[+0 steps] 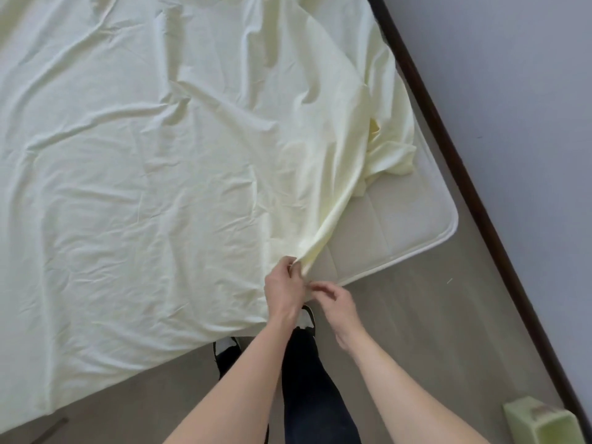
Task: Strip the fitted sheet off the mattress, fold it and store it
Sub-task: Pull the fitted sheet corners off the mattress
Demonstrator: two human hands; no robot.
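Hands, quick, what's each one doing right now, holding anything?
Left hand: pinching the gathered edge of the fitted sheet.
Right hand: fingers curled beside the left; cannot tell whether it holds the sheet.

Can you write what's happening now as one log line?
step: stripping | fitted sheet: near corner off mattress | left hand: grips edge | right hand: beside it, grip unclear

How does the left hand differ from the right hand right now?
The left hand pinches the sheet edge, pulling it taut from the mattress; the right hand hovers just beside it, fingers curled, apparently gripping nothing. The left sits over the bed's edge, the right over the floor. Both are bare.
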